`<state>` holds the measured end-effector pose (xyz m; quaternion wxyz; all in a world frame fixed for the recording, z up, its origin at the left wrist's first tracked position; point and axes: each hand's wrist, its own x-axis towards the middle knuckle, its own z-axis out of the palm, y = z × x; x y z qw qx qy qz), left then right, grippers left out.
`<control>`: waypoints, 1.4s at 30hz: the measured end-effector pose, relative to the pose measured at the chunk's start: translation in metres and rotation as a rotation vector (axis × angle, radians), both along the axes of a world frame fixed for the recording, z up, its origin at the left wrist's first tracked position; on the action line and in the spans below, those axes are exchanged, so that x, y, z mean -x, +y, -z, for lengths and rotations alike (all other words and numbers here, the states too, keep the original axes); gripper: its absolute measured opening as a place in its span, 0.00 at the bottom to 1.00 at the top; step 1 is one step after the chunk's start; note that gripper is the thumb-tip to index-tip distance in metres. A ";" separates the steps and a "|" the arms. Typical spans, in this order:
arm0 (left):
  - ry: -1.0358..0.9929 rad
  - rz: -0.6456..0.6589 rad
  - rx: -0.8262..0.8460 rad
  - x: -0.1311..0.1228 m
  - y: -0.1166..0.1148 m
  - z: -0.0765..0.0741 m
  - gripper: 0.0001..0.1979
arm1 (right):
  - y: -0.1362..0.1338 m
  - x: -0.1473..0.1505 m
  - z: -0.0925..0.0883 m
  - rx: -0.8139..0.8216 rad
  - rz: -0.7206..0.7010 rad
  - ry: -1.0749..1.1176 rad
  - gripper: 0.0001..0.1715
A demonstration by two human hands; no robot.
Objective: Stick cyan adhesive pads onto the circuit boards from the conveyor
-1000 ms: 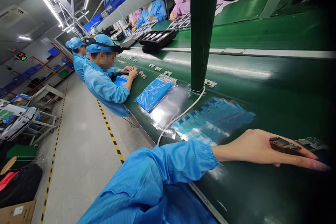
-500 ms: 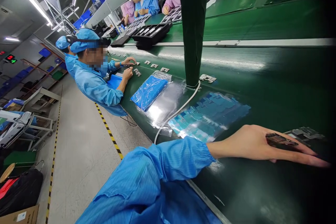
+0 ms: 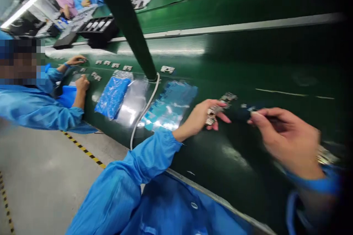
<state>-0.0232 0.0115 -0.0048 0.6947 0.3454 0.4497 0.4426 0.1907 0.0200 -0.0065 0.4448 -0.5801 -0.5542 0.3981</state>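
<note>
My left hand (image 3: 202,116) is curled around a small grey metal part (image 3: 217,108) on the green conveyor belt (image 3: 242,77), its fingers closed on it. My right hand (image 3: 286,137) comes in from the right with thumb and forefinger pinched on a small dark piece (image 3: 248,111), too blurred to name. The two hands are close together, a short gap between them. Both arms wear blue sleeves.
A clear bag of blue film pieces (image 3: 168,104) and a blue bag (image 3: 113,95) lie left of my hands. A green post (image 3: 129,25) with a white cable (image 3: 143,112) stands behind them. Small metal parts (image 3: 167,69) lie on the belt. A seated co-worker (image 3: 35,99) works at left; black trays (image 3: 96,29) sit beyond.
The view has swung right and down. My left hand, lying flat with a dark part across its fingers, now curls around a metal part. My right hand has come into view.
</note>
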 end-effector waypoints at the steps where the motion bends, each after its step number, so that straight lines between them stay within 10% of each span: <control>1: -0.052 -0.041 0.038 -0.001 0.001 0.003 0.19 | 0.000 0.001 -0.002 -0.001 -0.019 0.028 0.33; 15: 0.051 0.012 -0.076 -0.004 -0.006 0.002 0.25 | -0.010 0.008 -0.004 0.087 -0.367 0.185 0.19; 42: 0.048 0.053 -0.078 -0.009 -0.007 -0.013 0.18 | -0.011 0.010 0.014 0.008 -0.286 0.178 0.18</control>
